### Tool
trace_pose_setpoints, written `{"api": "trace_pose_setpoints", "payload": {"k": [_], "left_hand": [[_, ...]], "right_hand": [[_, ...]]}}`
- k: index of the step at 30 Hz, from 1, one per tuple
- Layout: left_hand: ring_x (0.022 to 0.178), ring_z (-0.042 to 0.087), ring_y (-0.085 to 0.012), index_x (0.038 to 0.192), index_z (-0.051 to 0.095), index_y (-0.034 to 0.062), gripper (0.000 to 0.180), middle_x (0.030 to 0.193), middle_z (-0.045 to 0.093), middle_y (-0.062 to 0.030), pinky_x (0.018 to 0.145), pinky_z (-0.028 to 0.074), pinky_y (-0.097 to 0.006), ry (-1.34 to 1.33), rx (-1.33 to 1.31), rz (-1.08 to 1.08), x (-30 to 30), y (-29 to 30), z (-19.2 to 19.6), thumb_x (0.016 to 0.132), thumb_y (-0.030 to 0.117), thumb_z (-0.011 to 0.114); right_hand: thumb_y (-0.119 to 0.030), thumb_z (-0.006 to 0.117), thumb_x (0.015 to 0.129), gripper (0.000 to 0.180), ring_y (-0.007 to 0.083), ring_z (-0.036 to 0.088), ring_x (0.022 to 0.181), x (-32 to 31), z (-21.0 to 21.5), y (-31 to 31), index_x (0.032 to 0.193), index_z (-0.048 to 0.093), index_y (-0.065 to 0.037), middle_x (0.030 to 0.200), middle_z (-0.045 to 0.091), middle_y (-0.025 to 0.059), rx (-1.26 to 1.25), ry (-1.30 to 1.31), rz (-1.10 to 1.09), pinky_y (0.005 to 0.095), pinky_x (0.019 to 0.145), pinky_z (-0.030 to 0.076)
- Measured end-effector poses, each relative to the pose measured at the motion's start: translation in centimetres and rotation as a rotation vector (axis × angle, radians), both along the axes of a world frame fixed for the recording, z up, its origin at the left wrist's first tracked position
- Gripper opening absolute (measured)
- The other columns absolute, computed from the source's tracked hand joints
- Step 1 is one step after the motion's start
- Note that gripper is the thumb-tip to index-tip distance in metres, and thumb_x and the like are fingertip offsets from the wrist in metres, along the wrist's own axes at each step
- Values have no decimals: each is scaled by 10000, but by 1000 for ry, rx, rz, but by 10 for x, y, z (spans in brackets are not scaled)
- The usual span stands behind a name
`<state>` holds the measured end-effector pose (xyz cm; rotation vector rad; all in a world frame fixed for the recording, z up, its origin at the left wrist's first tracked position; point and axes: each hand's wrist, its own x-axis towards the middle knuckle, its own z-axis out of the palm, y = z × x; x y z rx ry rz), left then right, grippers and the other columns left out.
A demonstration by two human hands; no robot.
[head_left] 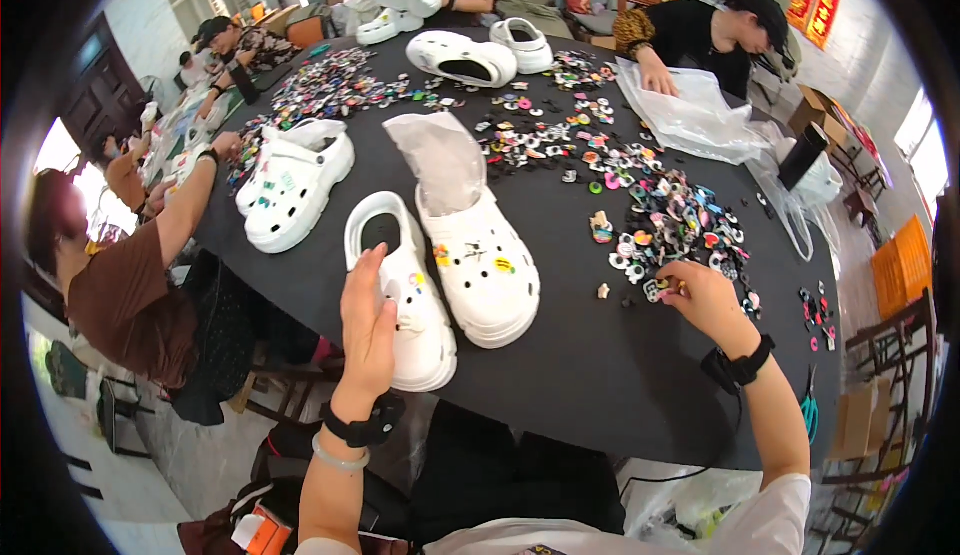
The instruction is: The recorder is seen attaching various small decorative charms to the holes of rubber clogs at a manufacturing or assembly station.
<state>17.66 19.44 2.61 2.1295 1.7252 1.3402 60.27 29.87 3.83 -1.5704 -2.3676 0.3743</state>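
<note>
Decorating white clogs with small charms, judging by the layout: steadying one shoe while picking the next charm. Spread across a round black table (560,375), pairs of clogs and a wide scatter of coloured charms. Nearest, two clogs side by side: the left clog (405,305) under the left hand (368,330), open and flat against its inner side, fingers extended; the right clog (482,255) just beside it, stuffed with a paper bag (445,160) and already bearing a few charms. Off to the right, the right hand (703,297) curled at the edge of the charm pile (672,225), fingertips pinching at something small.

Next, probably: lifting one charm clear of the pile, carrying it across to the left clog, pressing it into a hole; calls for a firm pinch and a steady shoe.

Hard to make out: whether a charm is actually gripped, fingertips hidden behind the knuckles. Charm shapes too small to tell. Far clogs and co-workers' hands bent by the lens rim.
</note>
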Motion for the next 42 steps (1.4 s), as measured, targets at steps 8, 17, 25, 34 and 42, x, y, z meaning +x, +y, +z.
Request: {"api": "trace_pose_setpoints", "payload": {"k": [8,17,25,34,42], "left_hand": [[1430,313,-284,1478,263,-43,544,1528,360,-200,1192,172,-399,-586,8,-179,-10,0,-7,1012,230,327],[1361,392,-286,1396,337,-42,455,1431,430,-203,1166,256,-400,-1104,162,-315,-21,1,-21,979,137,373],[1171,537,-279,1171,554,-16,330,1229,576,-156,1052,379,-383,-460,59,77,-11,-47,-4,846,-19,610],[981,558,-209,993,699,80,184,920,682,-11,922,310,-359,-152,-96,67,46,-65,31,815,119,730],[944,587,-233,856,713,70,160,886,703,-36,897,398,-348,-101,-54,77,53,-69,25,724,45,800]], "right_hand": [[-68,734,855,145,62,578,664,-34,25,-25,988,694,-27,843,668,15,-294,451,43,236,590,466],[-128,695,915,160,69,575,609,-121,38,-24,1053,643,-63,872,706,63,-703,1098,179,198,525,401],[-88,633,950,210,104,658,670,-170,15,-30,1155,627,-41,986,733,95,-792,1212,280,212,587,481],[-70,628,957,260,165,715,777,-192,-11,-64,1203,573,-2,1034,728,130,-1087,1183,416,227,626,543],[-52,627,954,291,181,719,825,-200,-27,-83,1230,550,-1,1050,718,155,-1070,1272,494,255,694,573]]}}
